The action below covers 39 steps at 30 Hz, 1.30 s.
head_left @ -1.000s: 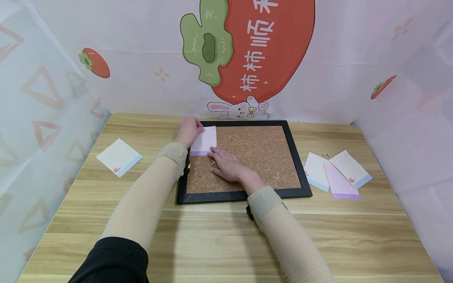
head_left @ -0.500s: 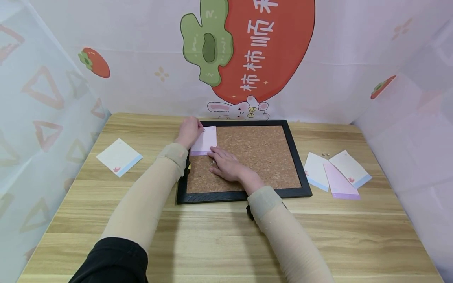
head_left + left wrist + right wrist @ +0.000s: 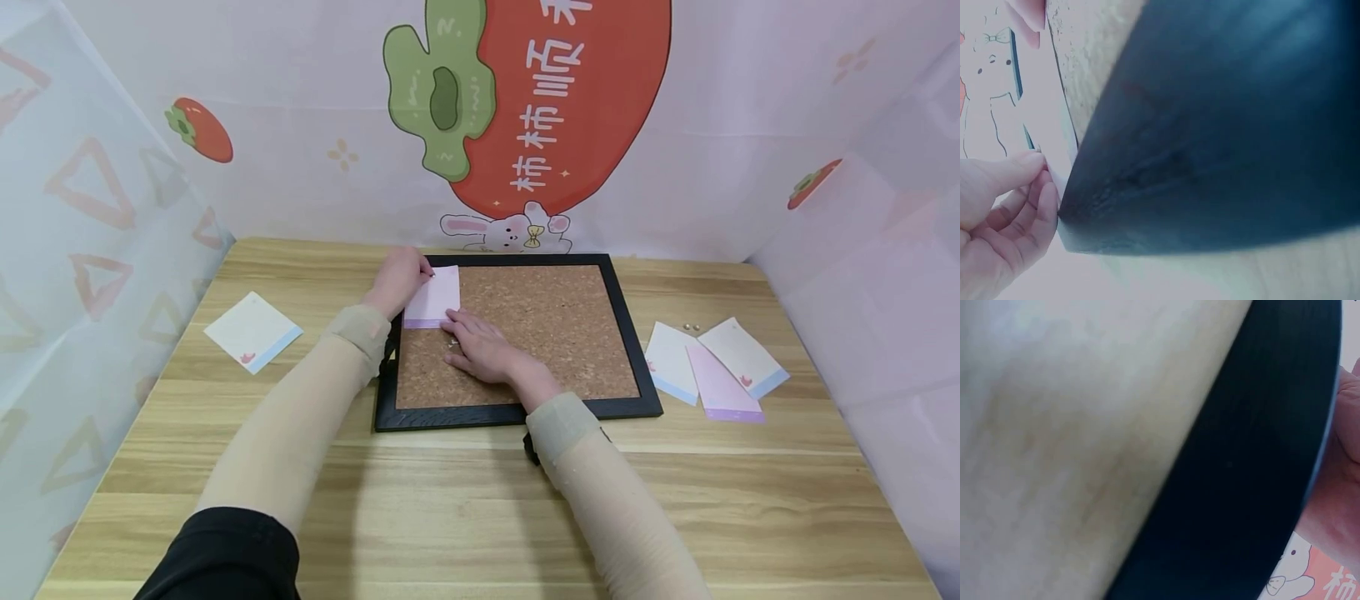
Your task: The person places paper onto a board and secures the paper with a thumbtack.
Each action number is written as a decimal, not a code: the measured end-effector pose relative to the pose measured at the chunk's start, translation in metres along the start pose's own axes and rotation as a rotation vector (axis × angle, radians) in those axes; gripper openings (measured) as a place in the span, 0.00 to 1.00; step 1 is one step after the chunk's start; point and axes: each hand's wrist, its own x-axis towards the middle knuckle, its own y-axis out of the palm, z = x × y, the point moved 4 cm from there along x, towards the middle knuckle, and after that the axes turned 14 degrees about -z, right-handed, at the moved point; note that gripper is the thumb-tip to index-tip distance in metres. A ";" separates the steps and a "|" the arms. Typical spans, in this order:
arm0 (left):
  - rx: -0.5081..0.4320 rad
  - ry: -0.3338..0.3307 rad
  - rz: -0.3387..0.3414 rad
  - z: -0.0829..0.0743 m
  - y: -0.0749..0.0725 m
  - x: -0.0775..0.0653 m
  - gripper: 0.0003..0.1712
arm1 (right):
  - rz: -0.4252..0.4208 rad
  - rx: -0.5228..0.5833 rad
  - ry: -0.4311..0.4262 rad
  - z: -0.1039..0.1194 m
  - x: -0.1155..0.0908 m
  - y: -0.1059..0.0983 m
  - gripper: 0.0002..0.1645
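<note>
A corkboard [image 3: 555,333] in a black frame [image 3: 517,416] lies on the table. On its upper left sits a white note [image 3: 438,296] with a purple lower strip. At the note's top left corner, my left hand [image 3: 397,282] pinches what looks like a small thumbtack [image 3: 432,276] between thumb and fingertips. The left wrist view shows the thumb [image 3: 1019,169] against the fingers beside the frame's corner; the tack is mostly hidden there. My right hand [image 3: 483,348] lies spread on the cork, its fingertips holding down the note's lower right corner. Small shiny bits [image 3: 453,342] show beside its thumb.
A white note with a blue strip [image 3: 253,332] lies left of the board. To the right are several overlapping notes [image 3: 723,379], with two small round pieces [image 3: 691,327] behind them. A printed cloth [image 3: 300,192] hangs behind the table [image 3: 450,517].
The left wrist and forearm have tilted slightly left, while the left fingertips stay at the note's corner. The right hand and the note have hardly moved.
</note>
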 end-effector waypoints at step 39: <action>0.295 0.223 0.174 -0.004 -0.027 -0.061 0.18 | -0.028 0.043 -0.006 -0.001 0.002 -0.003 0.35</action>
